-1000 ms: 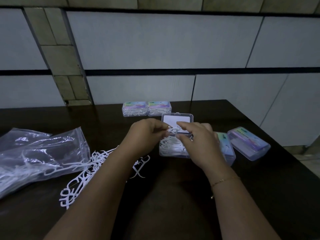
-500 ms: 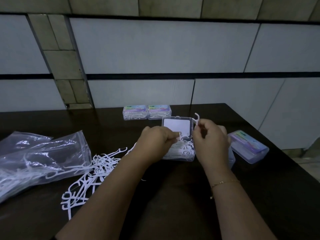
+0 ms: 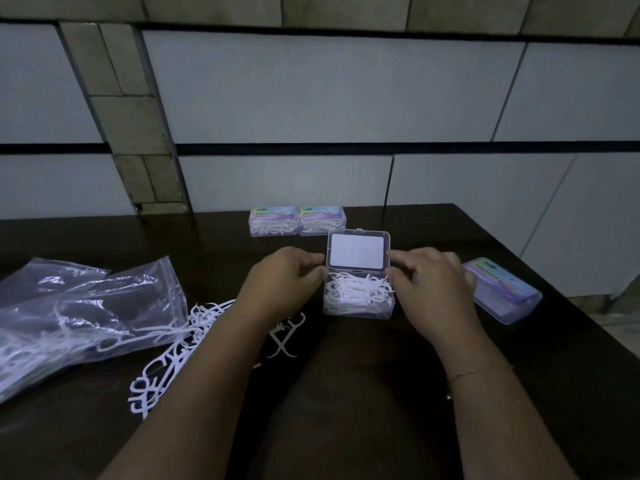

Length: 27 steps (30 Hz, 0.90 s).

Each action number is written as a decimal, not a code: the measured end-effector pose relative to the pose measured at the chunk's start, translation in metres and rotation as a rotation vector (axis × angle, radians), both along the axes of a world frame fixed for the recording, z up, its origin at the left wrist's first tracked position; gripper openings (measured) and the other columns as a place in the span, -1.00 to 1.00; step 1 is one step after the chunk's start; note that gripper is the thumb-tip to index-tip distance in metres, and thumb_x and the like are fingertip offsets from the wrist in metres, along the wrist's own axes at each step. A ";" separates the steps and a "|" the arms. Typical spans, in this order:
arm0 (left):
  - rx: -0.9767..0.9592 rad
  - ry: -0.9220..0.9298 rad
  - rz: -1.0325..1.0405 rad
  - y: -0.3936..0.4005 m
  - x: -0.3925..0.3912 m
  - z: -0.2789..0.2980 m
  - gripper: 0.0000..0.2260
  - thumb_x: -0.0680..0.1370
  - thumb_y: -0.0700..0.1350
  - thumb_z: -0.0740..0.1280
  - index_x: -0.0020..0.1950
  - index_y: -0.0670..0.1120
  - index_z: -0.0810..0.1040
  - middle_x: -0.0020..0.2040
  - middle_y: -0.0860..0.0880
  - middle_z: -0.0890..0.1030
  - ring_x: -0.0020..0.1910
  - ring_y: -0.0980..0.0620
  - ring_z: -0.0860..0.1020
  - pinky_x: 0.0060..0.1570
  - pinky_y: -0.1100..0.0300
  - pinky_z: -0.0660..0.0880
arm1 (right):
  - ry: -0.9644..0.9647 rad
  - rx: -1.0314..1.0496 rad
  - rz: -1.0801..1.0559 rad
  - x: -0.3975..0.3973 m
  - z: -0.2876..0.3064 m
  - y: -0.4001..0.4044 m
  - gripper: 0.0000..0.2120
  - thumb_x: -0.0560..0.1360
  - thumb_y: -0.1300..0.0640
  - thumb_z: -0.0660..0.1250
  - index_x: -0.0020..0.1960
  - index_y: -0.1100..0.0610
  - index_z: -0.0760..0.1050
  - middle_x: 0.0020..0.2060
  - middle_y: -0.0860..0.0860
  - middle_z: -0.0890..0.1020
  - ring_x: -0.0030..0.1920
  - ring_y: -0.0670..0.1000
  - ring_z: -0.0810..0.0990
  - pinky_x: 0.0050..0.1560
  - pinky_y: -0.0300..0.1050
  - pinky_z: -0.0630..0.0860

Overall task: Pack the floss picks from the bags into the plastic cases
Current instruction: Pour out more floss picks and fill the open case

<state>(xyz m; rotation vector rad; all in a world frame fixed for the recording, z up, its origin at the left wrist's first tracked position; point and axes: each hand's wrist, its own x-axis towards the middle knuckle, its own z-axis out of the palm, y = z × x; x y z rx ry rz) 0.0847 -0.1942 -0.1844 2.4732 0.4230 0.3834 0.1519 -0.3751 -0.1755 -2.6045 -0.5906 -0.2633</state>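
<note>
A clear plastic case (image 3: 358,308) stands open at the table's middle, filled with white floss picks, its lid (image 3: 356,251) upright. My left hand (image 3: 280,282) holds the lid's left edge with curled fingers. The forefinger and thumb of my right hand (image 3: 433,285) pinch the lid's right edge. Neither hand carries a pick. Several loose floss picks (image 3: 180,344) lie in a heap left of my left forearm, spilling from the clear zip bags (image 3: 79,306) at the far left, which still contain picks.
Two shut, filled cases (image 3: 273,221) (image 3: 322,220) sit side by side at the table's back edge. Another shut case (image 3: 502,292) lies to the right, near the dark table's right edge (image 3: 571,306). A tiled wall rises behind.
My right hand held a pick up over the case; that pick is now out of its fingers. Both hands have spread to the two sides of the lid.
</note>
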 end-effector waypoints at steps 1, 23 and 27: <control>0.029 0.027 -0.031 -0.001 0.000 0.000 -0.70 0.56 0.06 0.28 0.29 0.11 0.53 0.23 0.09 0.55 0.17 0.08 0.51 0.22 0.09 0.43 | 0.018 -0.037 0.004 -0.002 0.003 -0.004 -0.63 0.57 -0.07 0.22 0.37 -0.15 0.37 0.33 -0.08 0.41 0.33 0.01 0.26 0.29 0.02 0.19; 0.299 0.378 -0.084 -0.018 0.010 -0.004 -0.43 0.53 0.29 0.15 0.46 0.03 0.25 0.33 0.01 0.49 0.30 -0.03 0.41 0.20 0.01 0.20 | 0.079 -0.244 -0.068 -0.009 0.001 0.011 -0.67 0.60 -0.01 0.19 0.36 -0.13 0.39 0.25 0.01 0.46 0.27 0.08 0.32 0.26 0.03 0.23; 0.333 0.397 -0.082 -0.021 0.012 -0.007 -0.35 0.53 0.31 0.12 0.51 -0.02 0.15 0.37 -0.02 0.45 0.33 -0.04 0.40 0.26 0.00 0.20 | 0.063 -0.239 -0.052 -0.010 -0.003 0.015 -0.68 0.60 0.01 0.18 0.35 -0.14 0.40 0.22 0.00 0.48 0.25 0.06 0.34 0.23 0.01 0.22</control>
